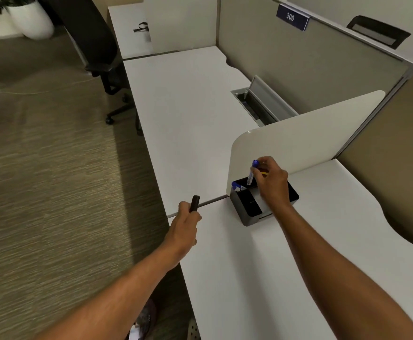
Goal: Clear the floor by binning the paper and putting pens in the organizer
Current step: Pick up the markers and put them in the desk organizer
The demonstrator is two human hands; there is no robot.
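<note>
A dark desk organizer point(246, 213) stands on the white desk point(286, 253) against a cream divider. My right hand point(273, 182) hovers over its back compartment, shut on a blue-capped pen point(252, 171) held upright with its lower end dipping into the organizer; something yellow shows between the fingers. Another blue-capped pen point(237, 186) lies in the organizer's left corner. My left hand point(184, 222) is at the desk's front edge, left of the organizer, shut on a dark pen point(194, 203) that points up.
Carpeted floor point(48, 173) stretches to the left. A black office chair point(102, 60) stands by the far desk. A cream divider point(298, 138) and grey partition wall back the desk. An open cable tray point(257, 101) sits in the far desk. A perforated bin rim point(193, 330) shows below.
</note>
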